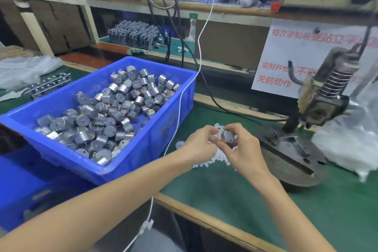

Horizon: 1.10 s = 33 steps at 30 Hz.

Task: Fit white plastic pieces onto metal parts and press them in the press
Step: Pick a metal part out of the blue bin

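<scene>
My right hand (243, 147) grips a small silver cylindrical metal part (228, 136) above the green mat. My left hand (199, 143) pinches a white plastic piece (217, 135) against that part's left side. Both hands meet over a loose heap of white plastic pieces (212, 159) lying on the mat. The hand press (323, 96), with its coil spring and dark round base plate (290, 155), stands just right of my hands. A blue bin (143, 149) on the left holds several silver metal parts (110, 112).
A white cable (185, 96) hangs down between the bin and my hands. Clear plastic bags (347, 145) lie right of the press, another at far left. A second blue bin (18, 180) sits at lower left. A paper sign leans behind the press. The bench's wooden edge (214, 223) runs below.
</scene>
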Motion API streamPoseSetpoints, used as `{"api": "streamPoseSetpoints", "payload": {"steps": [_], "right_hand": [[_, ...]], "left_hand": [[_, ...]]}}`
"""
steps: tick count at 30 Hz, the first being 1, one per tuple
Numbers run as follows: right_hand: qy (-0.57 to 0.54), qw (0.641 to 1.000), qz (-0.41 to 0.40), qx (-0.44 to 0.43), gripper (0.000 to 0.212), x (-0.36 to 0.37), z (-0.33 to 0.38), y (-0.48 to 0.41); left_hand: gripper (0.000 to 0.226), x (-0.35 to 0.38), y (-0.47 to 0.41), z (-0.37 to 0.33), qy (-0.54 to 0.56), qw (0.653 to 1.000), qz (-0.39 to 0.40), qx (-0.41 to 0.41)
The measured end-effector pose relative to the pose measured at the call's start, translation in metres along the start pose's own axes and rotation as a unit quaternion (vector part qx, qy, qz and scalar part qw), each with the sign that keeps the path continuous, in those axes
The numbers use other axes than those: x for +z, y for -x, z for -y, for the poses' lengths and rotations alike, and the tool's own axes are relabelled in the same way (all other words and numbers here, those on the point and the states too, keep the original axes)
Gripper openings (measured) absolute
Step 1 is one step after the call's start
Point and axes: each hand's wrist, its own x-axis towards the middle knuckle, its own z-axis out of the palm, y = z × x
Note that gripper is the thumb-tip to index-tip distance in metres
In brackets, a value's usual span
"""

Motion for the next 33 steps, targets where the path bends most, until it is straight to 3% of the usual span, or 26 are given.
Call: {"api": "streamPoseSetpoints", "payload": {"steps": [4,7,13,19,24,28,33], "right_hand": [[0.02,0.999,0.001,0.039,0.03,-0.004,-0.039,0.035],[-0.007,0.999,-0.016,0.049,0.033,0.001,-0.055,0.061],[-0.084,0.988,-0.093,0.085,0.032,0.005,-0.068,0.074],[-0.069,0.991,-0.036,0.107,0.035,0.008,-0.073,0.068],[-0.097,0.988,-0.02,0.118,0.03,0.011,-0.075,0.061],[-0.123,0.985,-0.028,0.114,0.029,0.011,-0.079,0.063],[-0.123,0.987,-0.019,0.099,0.027,0.01,-0.079,0.066]], "left_hand": [[0.042,0.035,-0.01,0.036,-0.196,0.978,0.001,0.071],[0.026,0.048,-0.019,0.059,-0.267,0.957,-0.024,0.107],[0.023,0.072,-0.04,0.057,-0.279,0.941,-0.079,0.178],[0.016,0.08,-0.049,0.052,-0.275,0.936,-0.099,0.196],[0.024,0.078,-0.042,0.06,-0.303,0.911,-0.096,0.263],[0.014,0.076,-0.026,0.068,-0.201,0.938,-0.093,0.266],[0.014,0.077,-0.02,0.081,-0.183,0.944,-0.093,0.26]]}}
